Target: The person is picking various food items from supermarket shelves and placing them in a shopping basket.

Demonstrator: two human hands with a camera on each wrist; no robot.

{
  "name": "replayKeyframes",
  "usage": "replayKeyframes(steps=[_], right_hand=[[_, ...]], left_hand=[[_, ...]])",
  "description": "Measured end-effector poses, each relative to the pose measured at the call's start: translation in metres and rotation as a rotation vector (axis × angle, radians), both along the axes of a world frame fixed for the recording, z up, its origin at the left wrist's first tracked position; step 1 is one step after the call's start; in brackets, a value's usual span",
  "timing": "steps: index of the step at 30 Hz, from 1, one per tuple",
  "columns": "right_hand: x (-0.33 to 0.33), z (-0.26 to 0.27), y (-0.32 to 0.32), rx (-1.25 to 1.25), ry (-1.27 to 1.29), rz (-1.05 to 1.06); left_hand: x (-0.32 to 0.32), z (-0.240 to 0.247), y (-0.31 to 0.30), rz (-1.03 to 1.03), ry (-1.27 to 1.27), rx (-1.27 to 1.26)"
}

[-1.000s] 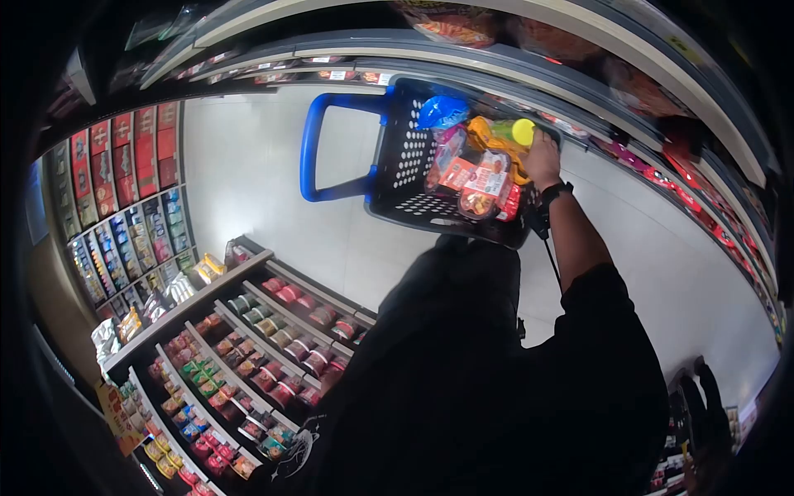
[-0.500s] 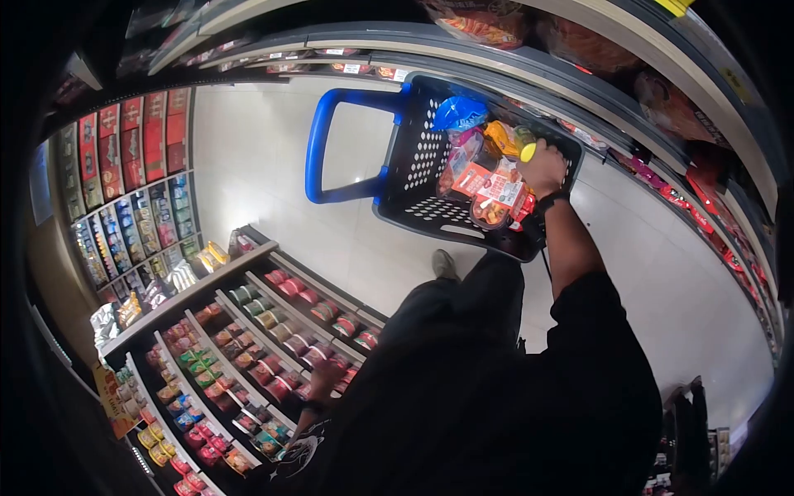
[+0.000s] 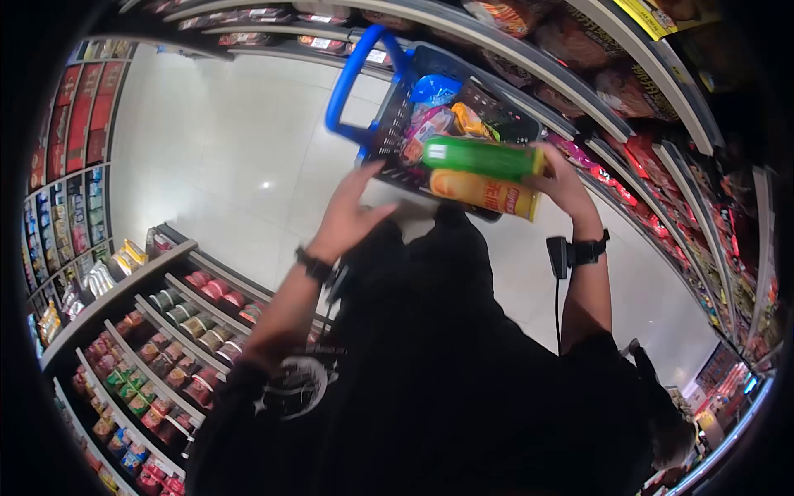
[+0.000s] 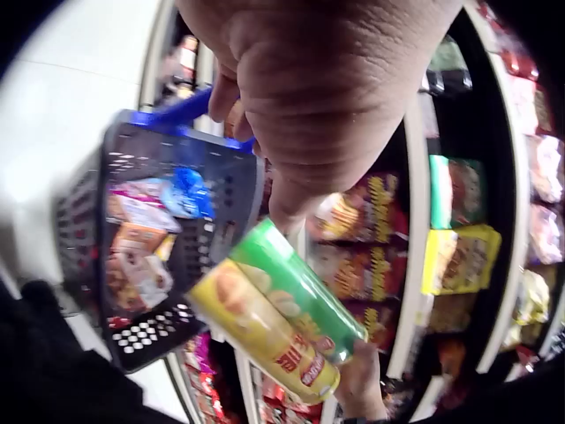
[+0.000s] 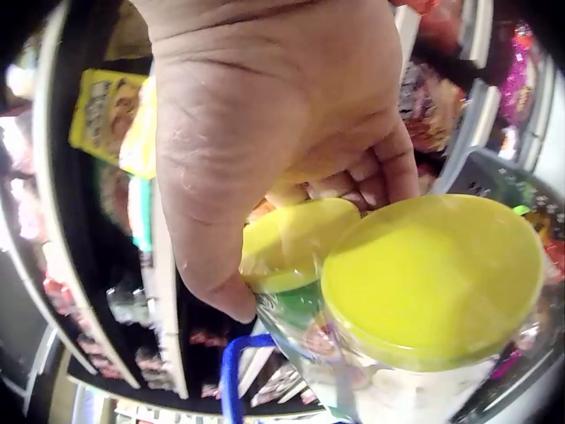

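My right hand (image 3: 562, 182) grips a pair of snack canisters at their lidded end, above the basket. One canister is green (image 3: 480, 159), the other yellow (image 3: 484, 194); they lie side by side, nearly level in the head view. Clear film wraps them, and the right wrist view shows their yellow lids (image 5: 433, 278), with the thumb and fingers around the green one's. My left hand (image 3: 351, 217) has its fingers spread beside the blue-handled basket (image 3: 447, 70), apart from the canisters. Inside the basket lie a blue bag (image 3: 436, 90), an orange bag (image 3: 471, 121) and other packets.
Shelves with packaged food (image 3: 579, 50) run along the far side, close to the basket. A low rack of cups and tubs (image 3: 198, 322) stands at the left. The basket's blue handle (image 3: 351, 78) points left. Pale floor (image 3: 223, 157) lies between the racks.
My right hand has lifted the canisters up from the basket and tilted them toward me. My left hand has come up from the low rack to the basket's near side.
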State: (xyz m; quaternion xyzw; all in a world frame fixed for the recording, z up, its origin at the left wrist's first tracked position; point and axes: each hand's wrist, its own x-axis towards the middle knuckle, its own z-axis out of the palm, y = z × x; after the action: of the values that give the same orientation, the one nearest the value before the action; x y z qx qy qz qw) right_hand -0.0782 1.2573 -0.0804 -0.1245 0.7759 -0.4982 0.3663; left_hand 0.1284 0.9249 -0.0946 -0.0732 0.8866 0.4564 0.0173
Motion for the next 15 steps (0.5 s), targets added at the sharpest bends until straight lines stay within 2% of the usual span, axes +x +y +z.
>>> replayKeyframes(steps=[1, 3, 5, 6, 7, 9, 10, 11, 13, 15], right_hand=[[0.015, 0.034, -0.028, 0.034, 0.049, 0.104], [0.039, 0.088, -0.087, 0.087, 0.184, 0.308], [0.065, 0.113, -0.138, -0.066, 0.256, 0.394], [0.076, 0.115, -0.161, -0.020, 0.398, 0.419], [0.086, 0.111, -0.182, -0.093, 0.398, 0.352], [0.099, 0.099, -0.224, -0.241, 0.196, 0.137], [0.108, 0.095, -0.246, -0.336, 0.295, 0.067], [0.116, 0.085, -0.268, -0.397, 0.270, -0.012], [0.146, 0.082, -0.313, -0.414, 0.002, 0.038], [0.182, 0.077, -0.360, -0.333, -0.096, 0.410]], left_hand=[[-0.016, 0.015, -0.004, -0.101, 0.175, -0.040], [-0.030, 0.054, -0.012, -0.243, 0.302, -0.078], [-0.019, 0.065, -0.027, -0.325, 0.076, 0.182], [-0.006, 0.065, -0.044, -0.270, 0.036, 0.257], [0.007, 0.060, -0.061, -0.213, -0.004, 0.332], [0.037, 0.053, -0.095, -0.050, -0.009, 0.505], [0.059, 0.052, -0.112, 0.062, 0.032, 0.604], [0.081, 0.051, -0.127, 0.183, 0.078, 0.701], [0.124, 0.059, -0.157, 0.375, 0.177, 0.900], [0.165, 0.077, -0.184, 0.551, 0.291, 1.049]])
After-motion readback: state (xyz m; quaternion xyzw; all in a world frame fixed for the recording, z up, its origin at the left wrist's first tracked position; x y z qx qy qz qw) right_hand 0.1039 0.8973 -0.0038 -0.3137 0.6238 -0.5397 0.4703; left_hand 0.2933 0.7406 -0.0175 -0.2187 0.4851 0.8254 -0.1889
